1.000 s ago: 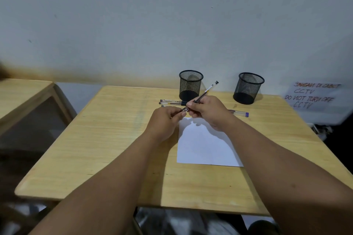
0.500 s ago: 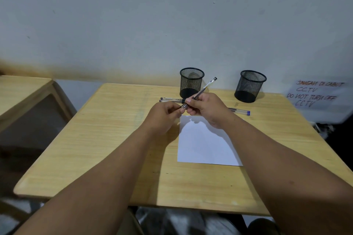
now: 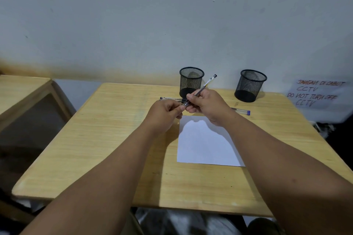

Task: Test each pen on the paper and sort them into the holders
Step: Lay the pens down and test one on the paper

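You hold one pen (image 3: 202, 87) up in both hands over a light wood worktop (image 3: 107, 139) by a pale wall (image 3: 172, 15).

The worktop has white paper (image 3: 206, 145) lying flat near its middle, and two black mesh holders (image 3: 191, 81) (image 3: 250, 85) stand at the back, well apart. A paper sign (image 3: 319, 93) with handwriting hangs at the right, and another wood worktop (image 3: 21, 89) sits at the left. The pen is thin and clear with a black end, tilted up to the right. Your right hand (image 3: 208, 105) has its grip curled round the middle, and your left hand (image 3: 166, 112) pinches the low tip. More pens (image 3: 171, 99) lie behind your hands, and one with a blue end (image 3: 243, 111) lies to the right.
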